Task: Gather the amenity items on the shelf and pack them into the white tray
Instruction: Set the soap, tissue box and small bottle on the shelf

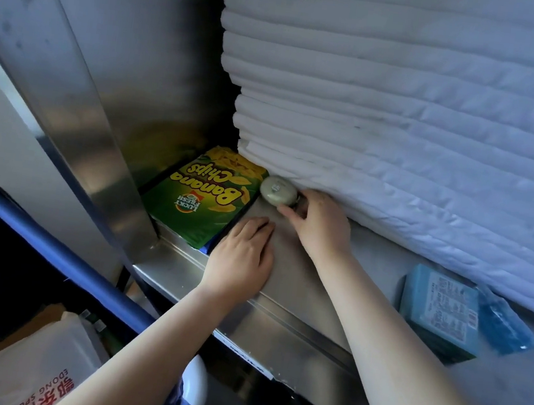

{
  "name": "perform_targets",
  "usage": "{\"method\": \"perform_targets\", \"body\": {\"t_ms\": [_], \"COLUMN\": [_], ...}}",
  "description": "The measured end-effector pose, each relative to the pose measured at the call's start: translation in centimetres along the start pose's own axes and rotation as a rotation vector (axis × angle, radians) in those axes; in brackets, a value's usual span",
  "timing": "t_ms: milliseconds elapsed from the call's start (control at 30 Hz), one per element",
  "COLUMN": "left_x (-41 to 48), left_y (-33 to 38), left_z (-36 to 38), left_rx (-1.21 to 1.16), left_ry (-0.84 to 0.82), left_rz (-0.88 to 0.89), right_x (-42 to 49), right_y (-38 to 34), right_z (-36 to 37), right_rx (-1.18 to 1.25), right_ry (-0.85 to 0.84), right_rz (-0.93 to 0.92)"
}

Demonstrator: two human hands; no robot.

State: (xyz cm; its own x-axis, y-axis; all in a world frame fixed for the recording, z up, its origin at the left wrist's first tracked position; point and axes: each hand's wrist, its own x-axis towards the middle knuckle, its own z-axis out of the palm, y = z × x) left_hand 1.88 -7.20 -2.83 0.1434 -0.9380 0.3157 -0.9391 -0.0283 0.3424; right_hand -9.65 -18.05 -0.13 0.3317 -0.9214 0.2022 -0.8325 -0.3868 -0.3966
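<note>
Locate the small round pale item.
Head view, centre: round item on the metal shelf, between the banana chips bag and right hand, below the towel stack.

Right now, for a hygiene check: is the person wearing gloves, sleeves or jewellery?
No. The left hand and right hand are bare: no gloves, rings or watch. Left forearm and right forearm are uncovered to the picture's edge; no sleeve shows.

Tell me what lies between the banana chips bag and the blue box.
Head view: a round pale-green soap, the right hand gripping it, and the left hand flat on the bare steel shelf.
</note>
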Motion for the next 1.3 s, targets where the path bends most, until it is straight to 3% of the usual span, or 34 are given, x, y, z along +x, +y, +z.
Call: {"method": "perform_targets", "body": {"t_ms": [100,200,367,633,900,1000,1067,1300], "left_x": [0.0,0.0,-0.1,0.0,-0.2,-0.2,-0.2,-0.3], "left_y": [-0.1,-0.1,0.1,0.0,-0.3,-0.4,-0.4,-0.4], "left_z": [0.2,0.3,0.3,0.4,0.4,0.4,0.4,0.3], "left_rx": [0.011,0.01,-0.008,0.008,0.006,0.0,0.0,-0.008], "left_ry": [-0.035,-0.046,-0.031,-0.053,-0.06,-0.062,-0.052,-0.009], "left_rz": [-0.009,-0.017,-0.023,-0.024,-0.018,-0.013,-0.006,0.025], "right_x": [-4.7,-10.9,-16.8,-15.0,-10.2,-10.5,-11.1,-12.1], "right_y": [1.3,4.2,7.8,7.2,3.5,5.1,6.7,8.4], "right_z": [-3.1,-5.6,-6.6,-5.2,-3.5,-5.1,-6.2,-6.0], "right_rx": [0.052,-0.084,-0.303,-0.318,-0.08,0.237,0.275,0.36], "right_ry": [0.146,0.344,0.209,0.235,0.078,0.178,0.315,0.139], "right_rz": [0.016,0.084,0.31,0.155,-0.116,-0.035,0.002,0.066]}}
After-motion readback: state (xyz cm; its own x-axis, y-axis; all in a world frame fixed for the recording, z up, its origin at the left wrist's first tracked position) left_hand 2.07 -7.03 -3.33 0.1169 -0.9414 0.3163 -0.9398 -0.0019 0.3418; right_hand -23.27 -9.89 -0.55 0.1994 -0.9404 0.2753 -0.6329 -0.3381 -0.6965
